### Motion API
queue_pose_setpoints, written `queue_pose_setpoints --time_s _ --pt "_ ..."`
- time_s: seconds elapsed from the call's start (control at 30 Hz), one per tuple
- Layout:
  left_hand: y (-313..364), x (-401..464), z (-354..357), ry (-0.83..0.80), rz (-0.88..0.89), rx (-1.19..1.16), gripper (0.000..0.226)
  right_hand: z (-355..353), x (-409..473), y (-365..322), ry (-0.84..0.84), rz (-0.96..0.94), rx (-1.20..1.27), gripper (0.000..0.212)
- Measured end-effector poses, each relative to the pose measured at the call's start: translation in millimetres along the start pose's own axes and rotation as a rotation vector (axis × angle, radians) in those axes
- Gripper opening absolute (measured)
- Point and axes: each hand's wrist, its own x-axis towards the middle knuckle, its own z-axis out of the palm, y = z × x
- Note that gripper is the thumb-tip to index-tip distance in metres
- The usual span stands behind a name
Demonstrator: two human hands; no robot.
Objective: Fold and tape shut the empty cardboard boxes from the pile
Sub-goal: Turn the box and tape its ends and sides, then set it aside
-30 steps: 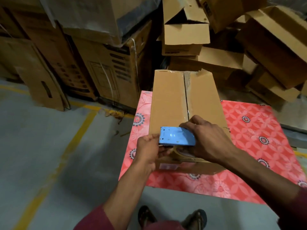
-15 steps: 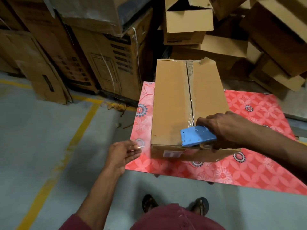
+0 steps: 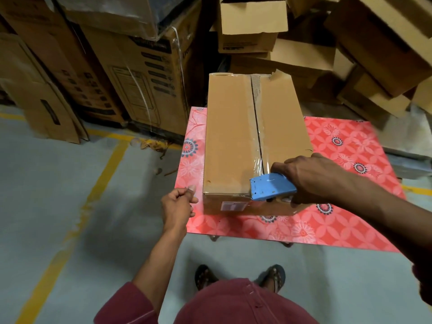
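One box [image 3: 252, 146] lies on the red patterned table [image 3: 350, 220] with its two top flaps folded flat and meeting at the middle seam, and I judge the taping has only begun — a clear strip shows at the near end of the seam, while the far end looks bare and a little torn. Many open boxes in the pile [image 3: 350, 54] behind are waiting. The right hand [image 3: 311, 178] grips the blue tape dispenser [image 3: 272, 187], fingers curled round it, at the near top edge of the box. The left hand [image 3: 178, 204] hangs just beside the box, fingers curled loosely, holding nothing I can see. One second ago both hands held the dispenser together at the near edge — half a second ago the left hand was already off, with straighter fingers.
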Motion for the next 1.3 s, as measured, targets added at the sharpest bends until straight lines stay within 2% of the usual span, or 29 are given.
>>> queue_pose_setpoints --time_s 0.1,0.23,0.4,0.57,0.73,0.9,0.97,1.03,1.1,1.13,1.2,1.27,1.3 --pt "1.4 1.2 -0.2 0.063 0.063 0.056 0.017 0.7 -1.8 -0.7 -0.008 0.021 0.029 0.066" --pt "-0.2 5.0 -0.8 0.071 0.060 0.059 0.015 0.1 -4.8 2.8 0.012 0.031 0.078 0.064" --pt "-13.5 6.9 10.3 -0.060 0.028 0.101 0.024 0.0 -1.2 0.7 -0.043 0.041 0.094 0.071" --pt "-21.8 4.8 18.3 -0.090 0.054 0.114 0.035 -2.6 4.1 -0.2 -0.082 0.045 0.087 0.074" --pt "-45.6 19.7 21.4 -0.042 0.247 0.428 0.040 -4.5 8.8 -2.3 -0.111 0.045 0.051 0.073" --pt "-55.4 20.4 21.2 -0.105 0.106 0.663 0.061 -7.6 16.0 -12.9 -0.126 0.031 -0.051 0.069" --pt "-49.4 19.0 17.8 -0.055 0.097 0.735 0.056 -6.7 18.5 -16.3 -0.136 0.036 -0.094 0.070" --pt "-33.0 8.9 16.4 0.105 0.245 0.683 0.045 -6.0 20.2 -17.2 -0.152 0.042 -0.094 0.075" --pt "-9.3 -10.1 18.7 0.217 0.638 0.500 0.033 -5.8 19.1 -16.3 -0.142 0.018 -0.089 0.086" --pt "3.1 -20.2 22.8 0.198 0.869 0.464 0.028 -6.8 17.3 -15.7 -0.123 -0.011 -0.101 0.094" --pt "15.5 -31.8 37.7 -0.008 1.233 0.541 0.025 -11.2 12.6 -16.4 -0.065 -0.109 -0.156 0.098" --pt "12.3 -33.9 54.4 -0.236 1.372 0.732 0.036 -16.0 7.2 -18.7 -0.011 -0.224 -0.176 0.075" --pt "4.7 -31.2 59.9 -0.298 1.399 0.835 0.042 -16.4 4.4 -19.2 0.000 -0.262 -0.170 0.062"
